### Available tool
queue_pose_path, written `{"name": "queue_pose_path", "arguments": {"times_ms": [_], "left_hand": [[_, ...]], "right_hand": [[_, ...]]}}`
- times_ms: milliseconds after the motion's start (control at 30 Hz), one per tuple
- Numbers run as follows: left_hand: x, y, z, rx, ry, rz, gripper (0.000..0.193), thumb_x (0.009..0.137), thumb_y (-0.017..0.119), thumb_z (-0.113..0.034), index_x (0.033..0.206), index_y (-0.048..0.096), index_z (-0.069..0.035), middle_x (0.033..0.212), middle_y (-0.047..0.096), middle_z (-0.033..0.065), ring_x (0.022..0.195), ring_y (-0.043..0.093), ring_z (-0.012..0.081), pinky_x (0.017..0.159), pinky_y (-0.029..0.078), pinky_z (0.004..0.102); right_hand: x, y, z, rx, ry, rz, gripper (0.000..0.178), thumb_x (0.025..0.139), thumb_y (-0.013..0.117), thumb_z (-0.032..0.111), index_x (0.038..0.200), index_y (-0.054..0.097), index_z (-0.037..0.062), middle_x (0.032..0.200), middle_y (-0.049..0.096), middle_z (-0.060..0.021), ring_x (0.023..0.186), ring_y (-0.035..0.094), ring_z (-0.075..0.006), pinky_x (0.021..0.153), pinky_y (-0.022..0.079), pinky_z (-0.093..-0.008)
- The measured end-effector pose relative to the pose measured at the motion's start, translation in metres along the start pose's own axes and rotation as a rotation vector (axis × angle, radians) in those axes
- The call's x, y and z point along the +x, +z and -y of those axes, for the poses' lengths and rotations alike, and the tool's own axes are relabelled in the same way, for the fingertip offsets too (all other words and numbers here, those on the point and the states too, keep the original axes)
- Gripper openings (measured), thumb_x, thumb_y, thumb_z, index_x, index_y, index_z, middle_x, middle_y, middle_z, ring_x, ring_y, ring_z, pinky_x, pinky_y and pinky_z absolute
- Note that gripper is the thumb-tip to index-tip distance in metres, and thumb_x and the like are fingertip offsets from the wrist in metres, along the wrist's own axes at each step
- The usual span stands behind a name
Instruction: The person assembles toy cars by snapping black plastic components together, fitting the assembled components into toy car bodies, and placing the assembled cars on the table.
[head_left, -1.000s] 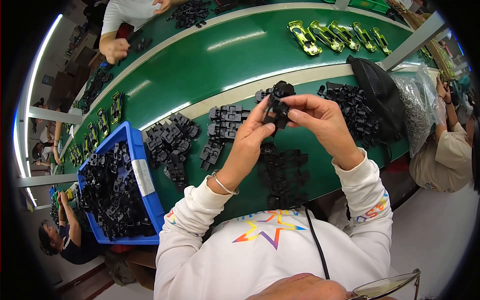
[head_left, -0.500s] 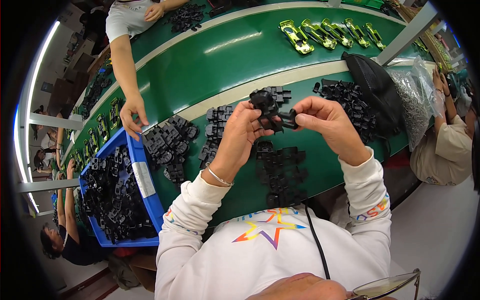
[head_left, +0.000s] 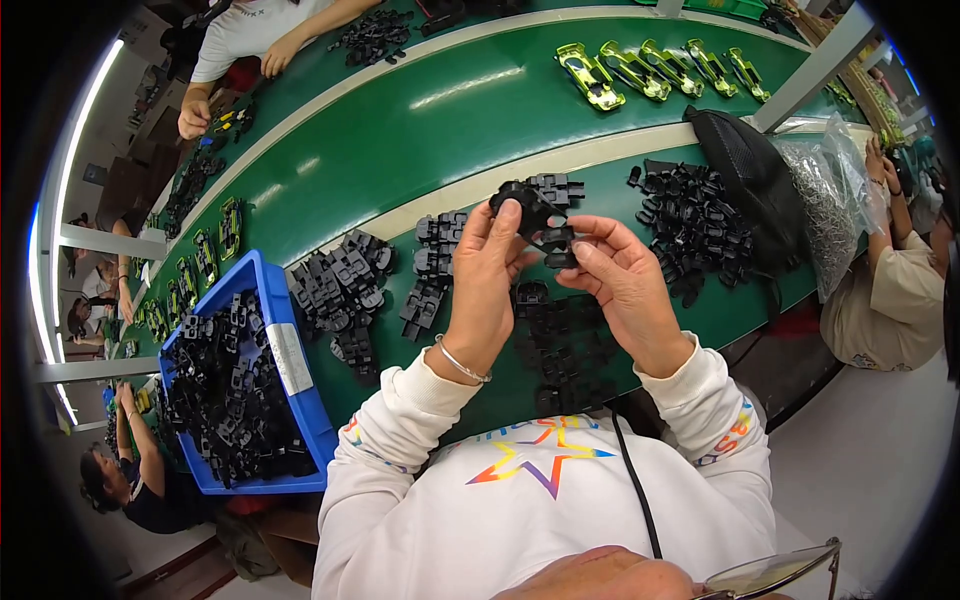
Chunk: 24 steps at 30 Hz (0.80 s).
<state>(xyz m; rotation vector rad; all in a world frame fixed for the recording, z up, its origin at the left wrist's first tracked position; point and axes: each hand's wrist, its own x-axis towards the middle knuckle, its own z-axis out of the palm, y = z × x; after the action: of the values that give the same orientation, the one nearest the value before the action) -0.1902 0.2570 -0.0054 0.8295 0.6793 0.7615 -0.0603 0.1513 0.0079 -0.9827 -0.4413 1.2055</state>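
Above the bench, my left hand point(head_left: 484, 275) grips a black moulded plastic part point(head_left: 522, 203) between thumb and fingers. A smaller black plastic piece point(head_left: 558, 243) is pinched by my right hand point(head_left: 625, 285), right up against the first part. Whether the two are joined, I cannot tell. Below my hands lies a group of dark plastic parts point(head_left: 560, 350), partly in shadow. Left of my left hand are rows of similar black parts point(head_left: 425, 300) and a larger pile point(head_left: 340, 285). Small black pieces point(head_left: 695, 225) are heaped right of my right hand.
A blue crate point(head_left: 318, 425) full of black parts stands at the left. Yellow-green toy car bodies point(head_left: 590, 78) line the green belt point(head_left: 400, 130). A black bag point(head_left: 745, 180) and a clear bag of screws point(head_left: 822, 205) lie right. A co-worker's hand point(head_left: 194, 118) is across the belt.
My right hand has turned and come closer to my left, bringing the small piece against the held part. The co-worker's arm has drawn back from the blue crate across the belt.
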Motion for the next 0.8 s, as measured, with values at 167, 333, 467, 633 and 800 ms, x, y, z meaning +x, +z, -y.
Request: {"name": "queue_pose_path", "arguments": {"times_ms": [167, 333, 467, 633, 800], "left_hand": [[0.0, -0.011, 0.011, -0.166, 0.021, -0.028, 0.016, 0.099, 0.063, -0.026, 0.111, 0.061, -0.015, 0.098, 0.064, -0.005, 0.091, 0.058, 0.006, 0.077, 0.042, 0.0235], [-0.011, 0.006, 0.001, 0.045, 0.072, 0.018, 0.03, 0.098, 0.063, -0.02, 0.126, 0.059, -0.011, 0.101, 0.063, -0.0021, 0.094, 0.058, 0.0064, 0.081, 0.045, 0.0237], [-0.008, 0.001, -0.002, 0.178, 0.118, 0.032, 0.035, 0.096, 0.067, -0.017, 0.129, 0.061, -0.007, 0.106, 0.063, 0.0004, 0.093, 0.057, 0.006, 0.083, 0.046, 0.0229], [-0.003, -0.013, 0.004, 0.133, 0.024, 0.009, 0.036, 0.095, 0.068, -0.016, 0.129, 0.062, -0.007, 0.108, 0.064, 0.0001, 0.094, 0.058, 0.0065, 0.084, 0.046, 0.023], [-0.004, -0.016, 0.001, 0.126, -0.005, 0.012, 0.036, 0.095, 0.067, -0.013, 0.13, 0.061, -0.007, 0.112, 0.064, 0.0011, 0.096, 0.063, 0.0097, 0.085, 0.053, 0.0256]], "right_hand": [[0.0, -0.002, -0.01, 0.005, -0.088, -0.064, 0.031, 0.098, 0.061, 0.007, 0.127, 0.056, -0.0006, 0.101, 0.065, -0.0054, 0.086, 0.068, -0.0136, 0.083, 0.059, -0.028], [0.013, -0.01, -0.006, -0.126, -0.129, -0.094, 0.032, 0.097, 0.06, 0.006, 0.128, 0.054, -0.0008, 0.1, 0.065, -0.0062, 0.087, 0.069, -0.0156, 0.082, 0.059, -0.0285], [0.018, -0.015, 0.002, -0.233, -0.035, -0.025, 0.029, 0.096, 0.061, 0.006, 0.124, 0.055, -0.0004, 0.099, 0.065, -0.0065, 0.085, 0.07, -0.0165, 0.08, 0.058, -0.028], [0.026, -0.017, 0.01, -0.34, 0.088, 0.029, 0.027, 0.096, 0.062, 0.006, 0.122, 0.056, 0.0002, 0.097, 0.066, -0.0061, 0.085, 0.07, -0.0162, 0.077, 0.058, -0.0264], [0.038, -0.02, 0.02, -0.493, 0.014, 0.085, 0.021, 0.092, 0.064, 0.002, 0.112, 0.059, -0.0036, 0.091, 0.065, -0.0065, 0.083, 0.071, -0.0163, 0.07, 0.058, -0.0248]]}}
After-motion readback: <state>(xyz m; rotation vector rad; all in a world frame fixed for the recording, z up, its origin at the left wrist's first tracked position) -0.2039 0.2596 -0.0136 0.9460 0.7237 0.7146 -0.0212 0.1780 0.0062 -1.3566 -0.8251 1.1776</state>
